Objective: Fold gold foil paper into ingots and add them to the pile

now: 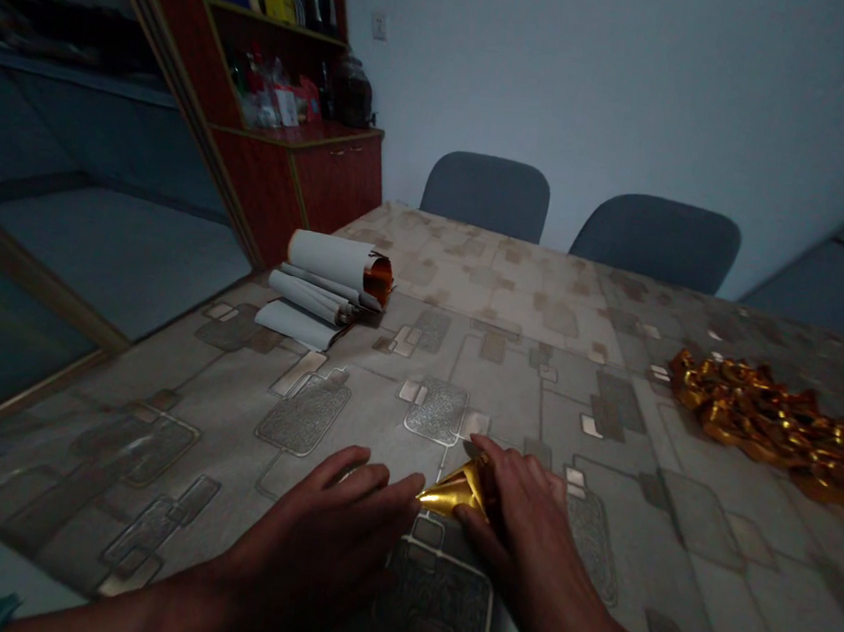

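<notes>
A folded piece of shiny gold foil paper (452, 495), shaped to a narrow point at its left end, is held just above the patterned tablecloth. My right hand (522, 508) grips its wider right end between thumb and fingers. My left hand (340, 524) is at the piece's pointed end, fingers stretched out and a fingertip at or very near the point. Whether that fingertip presses on it I cannot tell. Part of the foil is hidden behind the right fingers.
Curled sheets (329, 261), white outside and gold inside, lie at the table's far left. A heap of folded gold foil pieces (773, 418) spreads at the right. Two grey chairs (487, 192) stand behind the table (507, 365). A red-brown cabinet (338, 181) is at the back left.
</notes>
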Available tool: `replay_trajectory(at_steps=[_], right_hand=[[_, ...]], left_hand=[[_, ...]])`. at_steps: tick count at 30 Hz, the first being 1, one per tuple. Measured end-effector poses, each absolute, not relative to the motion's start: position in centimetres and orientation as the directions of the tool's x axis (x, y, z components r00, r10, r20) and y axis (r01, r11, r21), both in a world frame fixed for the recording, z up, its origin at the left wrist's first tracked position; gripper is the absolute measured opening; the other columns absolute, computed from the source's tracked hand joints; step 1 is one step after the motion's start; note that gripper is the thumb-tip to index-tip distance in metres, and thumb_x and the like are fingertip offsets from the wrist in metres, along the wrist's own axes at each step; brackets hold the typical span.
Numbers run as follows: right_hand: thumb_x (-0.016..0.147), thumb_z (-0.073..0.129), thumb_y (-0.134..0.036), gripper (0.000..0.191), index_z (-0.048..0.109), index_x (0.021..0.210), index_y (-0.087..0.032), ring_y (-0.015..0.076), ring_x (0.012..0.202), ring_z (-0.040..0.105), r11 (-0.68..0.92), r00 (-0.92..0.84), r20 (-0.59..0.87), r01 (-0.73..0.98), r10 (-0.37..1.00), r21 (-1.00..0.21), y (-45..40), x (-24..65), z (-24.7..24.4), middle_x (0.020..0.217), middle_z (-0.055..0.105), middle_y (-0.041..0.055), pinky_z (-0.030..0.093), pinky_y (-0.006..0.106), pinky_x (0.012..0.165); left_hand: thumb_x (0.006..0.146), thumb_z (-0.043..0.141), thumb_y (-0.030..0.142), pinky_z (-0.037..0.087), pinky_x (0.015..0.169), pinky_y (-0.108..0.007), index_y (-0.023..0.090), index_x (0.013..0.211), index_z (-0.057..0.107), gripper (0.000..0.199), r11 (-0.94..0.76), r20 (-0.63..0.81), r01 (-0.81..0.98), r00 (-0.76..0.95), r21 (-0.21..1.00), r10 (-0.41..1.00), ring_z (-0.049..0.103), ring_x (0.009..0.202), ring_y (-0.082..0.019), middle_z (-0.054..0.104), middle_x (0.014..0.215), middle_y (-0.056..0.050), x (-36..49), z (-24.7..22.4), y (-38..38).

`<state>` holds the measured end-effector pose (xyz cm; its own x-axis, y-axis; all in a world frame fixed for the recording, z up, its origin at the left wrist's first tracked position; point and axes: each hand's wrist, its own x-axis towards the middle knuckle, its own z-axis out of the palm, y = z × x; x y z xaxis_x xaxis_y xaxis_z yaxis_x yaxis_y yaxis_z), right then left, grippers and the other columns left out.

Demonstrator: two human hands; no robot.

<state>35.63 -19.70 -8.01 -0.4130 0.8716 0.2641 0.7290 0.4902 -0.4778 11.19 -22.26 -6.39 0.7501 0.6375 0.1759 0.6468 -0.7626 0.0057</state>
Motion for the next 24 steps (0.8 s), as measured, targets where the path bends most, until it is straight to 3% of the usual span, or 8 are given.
replay_trajectory(at_steps=[3,8,14,19,24], right_hand=[[0.091,0.058,-0.014,0.063,0.032,0.147,-0.026,0.0296,0.098,0.059,0.513,-0.449,0.253,0.709,0.857,-0.483,-19.7,36.2,-8.1,0.112,0.064,0.0101,0.044,0.046,0.084],[0.087,0.061,-0.009,0.065,0.036,0.146,-0.024,0.0295,0.099,0.06,0.522,-0.457,0.256,0.71,0.852,-0.472,-19.6,36.3,-8.2,0.111,0.063,0.0099,0.046,0.048,0.086],[0.085,0.062,-0.005,0.069,0.038,0.146,-0.024,0.0287,0.101,0.061,0.507,-0.483,0.193,0.689,0.854,-0.518,-19.4,36.7,-7.5,0.113,0.064,0.0105,0.049,0.047,0.089],[0.085,0.059,-0.002,0.074,0.037,0.149,-0.031,0.0272,0.106,0.061,0.525,-0.517,0.19,0.644,0.835,-0.556,-19.5,37.6,-7.2,0.12,0.064,0.0091,0.049,0.046,0.093],[0.084,0.061,-0.003,0.063,0.052,0.14,-0.029,0.0258,0.106,0.062,0.499,-0.524,0.166,0.597,0.835,-0.628,-19.0,38.0,-6.5,0.115,0.067,0.0076,0.049,0.044,0.093]], left_hand=[[0.094,0.058,0.022,0.039,0.105,-0.047,0.015,0.127,0.055,0.034,-0.786,0.206,0.618,0.77,-0.004,0.604,0.058,0.104,-0.025,0.062,0.133,-0.008,11.6,-6.4,-21.9],[0.097,0.045,0.008,0.039,0.108,-0.042,0.016,0.126,0.054,0.031,-0.821,0.251,0.561,0.784,0.105,0.568,0.062,0.102,-0.02,0.065,0.129,-0.006,13.6,-6.2,-21.1],[0.089,0.066,0.024,0.038,0.108,-0.047,0.016,0.128,0.053,0.042,-0.824,0.189,0.545,0.803,0.154,0.566,0.063,0.106,-0.025,0.066,0.131,-0.007,13.9,-6.6,-20.4],[0.086,0.07,0.024,0.032,0.111,-0.049,0.022,0.134,0.051,0.052,-0.811,0.139,0.542,0.805,0.22,0.576,0.06,0.114,-0.025,0.061,0.14,-0.003,12.9,-6.4,-20.3],[0.088,0.072,0.031,0.036,0.105,-0.048,0.023,0.132,0.054,0.049,-0.799,0.136,0.538,0.8,0.267,0.584,0.059,0.11,-0.026,0.064,0.136,-0.004,13.1,-5.7,-19.9]])
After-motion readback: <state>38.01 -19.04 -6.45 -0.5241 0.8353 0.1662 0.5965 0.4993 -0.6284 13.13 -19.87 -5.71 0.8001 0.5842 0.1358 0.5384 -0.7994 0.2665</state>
